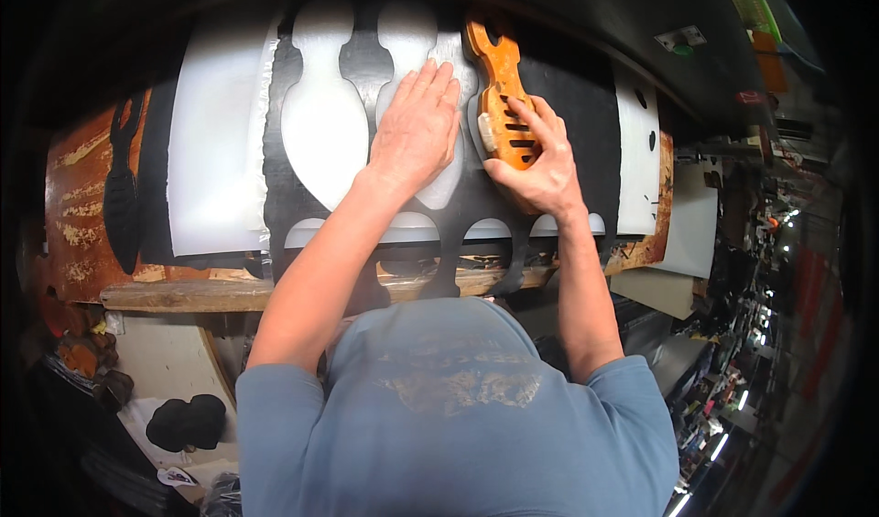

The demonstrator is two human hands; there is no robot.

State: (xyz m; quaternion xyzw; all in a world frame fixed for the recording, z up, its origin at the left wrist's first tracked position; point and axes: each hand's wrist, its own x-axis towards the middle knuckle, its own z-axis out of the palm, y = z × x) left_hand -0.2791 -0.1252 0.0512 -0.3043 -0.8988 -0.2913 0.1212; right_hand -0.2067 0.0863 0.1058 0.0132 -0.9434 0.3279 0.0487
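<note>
A black sheet lies on the bench with sole-shaped cut-outs through it, and white material shows inside them. My left hand rests flat on the sheet over the middle cut-out, fingers stretched out and close together. To its right, my right hand grips an orange cutting die, long and sole-shaped with several slots across its wide part. The die lies on the black sheet, its narrow end pointing away from me. A pale patch sits on its left edge.
White sheets lie under the black one and stick out on both sides. A dark sole-shaped piece lies at the far left. The bench has a wooden front edge. A dark machine part overhangs the far side.
</note>
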